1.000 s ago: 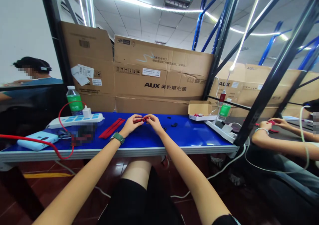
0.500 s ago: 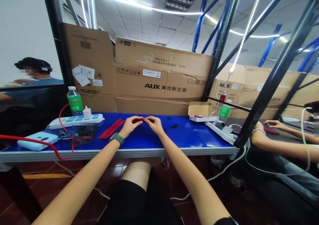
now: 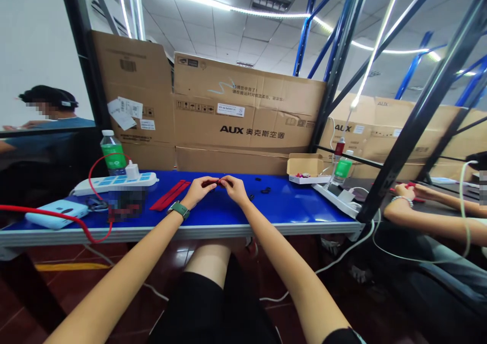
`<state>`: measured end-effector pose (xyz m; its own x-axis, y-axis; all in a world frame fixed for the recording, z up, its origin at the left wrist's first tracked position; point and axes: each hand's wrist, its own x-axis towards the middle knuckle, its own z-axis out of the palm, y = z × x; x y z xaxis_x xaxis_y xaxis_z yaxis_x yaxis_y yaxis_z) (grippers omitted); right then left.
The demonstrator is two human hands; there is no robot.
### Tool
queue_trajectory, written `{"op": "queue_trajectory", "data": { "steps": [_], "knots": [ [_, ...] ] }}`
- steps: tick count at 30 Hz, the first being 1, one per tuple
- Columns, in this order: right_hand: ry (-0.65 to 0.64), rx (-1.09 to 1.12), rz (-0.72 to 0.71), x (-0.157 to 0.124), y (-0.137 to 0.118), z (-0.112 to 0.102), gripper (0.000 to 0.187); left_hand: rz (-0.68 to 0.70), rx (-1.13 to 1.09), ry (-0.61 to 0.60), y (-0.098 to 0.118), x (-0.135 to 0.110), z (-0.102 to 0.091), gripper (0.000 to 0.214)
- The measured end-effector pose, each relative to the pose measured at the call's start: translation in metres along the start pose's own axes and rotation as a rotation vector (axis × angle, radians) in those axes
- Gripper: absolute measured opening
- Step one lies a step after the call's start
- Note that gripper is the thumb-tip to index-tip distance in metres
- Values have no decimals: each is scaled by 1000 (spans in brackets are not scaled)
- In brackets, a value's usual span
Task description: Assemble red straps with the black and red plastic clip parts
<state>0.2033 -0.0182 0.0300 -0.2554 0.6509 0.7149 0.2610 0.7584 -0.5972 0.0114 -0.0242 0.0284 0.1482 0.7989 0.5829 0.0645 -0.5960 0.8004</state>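
Over the blue table, the fingertips of my left hand [image 3: 198, 190] and my right hand [image 3: 234, 187] meet in a pinch. Between them is a small red piece [image 3: 219, 182], mostly covered by the fingers; it looks like the red strap material. Flat red straps [image 3: 170, 195] lie side by side on the tabletop, left of my left hand. To the right of my right hand are small black pieces [image 3: 266, 190], too small to make out clearly. Another black piece [image 3: 251, 197] sits close by my right wrist.
On the left stand a power strip [image 3: 114, 182], a water bottle [image 3: 113, 153] and a light blue box-like device [image 3: 57, 214] with a red cable. An open small carton [image 3: 306, 171] is at the back right, near a second power strip [image 3: 337, 200]. A co-worker's hands [image 3: 404, 192] work farther right.
My hands stay together around the red piece, with only slight finger movement. The view has shifted a little. The co-worker's hands on the right have come closer together.
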Motion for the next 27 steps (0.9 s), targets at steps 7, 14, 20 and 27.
{"op": "queue_trajectory", "data": {
  "steps": [7,14,20,27],
  "knots": [
    [52,-30,68,-2,-6,1,32,5,-17,9,1,-1,0,53],
    [62,1,83,-1,-10,3,35,-41,-78,34,0,-3,0,56],
    [78,108,102,2,-4,0,34,-88,-94,16,3,-3,-1,56],
    [113,298,294,7,15,3,39,-151,-159,-49,2,-2,-2,51]
  ]
}}
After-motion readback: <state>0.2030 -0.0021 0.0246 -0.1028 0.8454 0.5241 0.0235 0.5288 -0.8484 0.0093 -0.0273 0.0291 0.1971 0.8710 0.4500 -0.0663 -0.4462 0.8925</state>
